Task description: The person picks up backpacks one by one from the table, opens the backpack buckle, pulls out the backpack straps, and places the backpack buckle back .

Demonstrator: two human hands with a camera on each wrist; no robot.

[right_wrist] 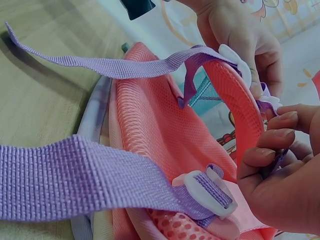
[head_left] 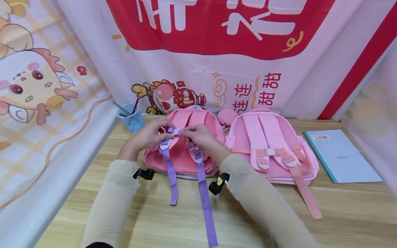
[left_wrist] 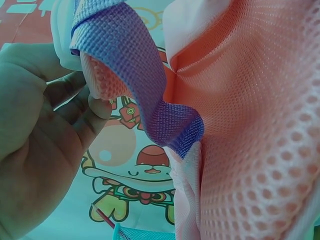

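Observation:
A coral-pink backpack (head_left: 183,162) lies with its shoulder straps facing up. Above its left strap, my left hand (head_left: 150,135) pinches a white plastic buckle (head_left: 176,131) on short purple webbing. Close on the other side, my right hand (head_left: 198,135) holds the purple webbing with curled fingers, as the right wrist view shows. A white strap adjuster (right_wrist: 207,192) sits on the other shoulder strap, with a long purple strap (head_left: 205,203) trailing from it toward me. Another purple strap (head_left: 172,179) hangs from the lifted shoulder strap, whose padded end bends upward.
To the right lies a light-pink backpack (head_left: 248,151) with its chest buckle fastened and a strap hanging forward. Behind, a round pink pouch (head_left: 227,117) sits between the bags. A blue mesh cup (head_left: 133,122) of pens stands back left; a light-blue notebook (head_left: 344,158) lies far right.

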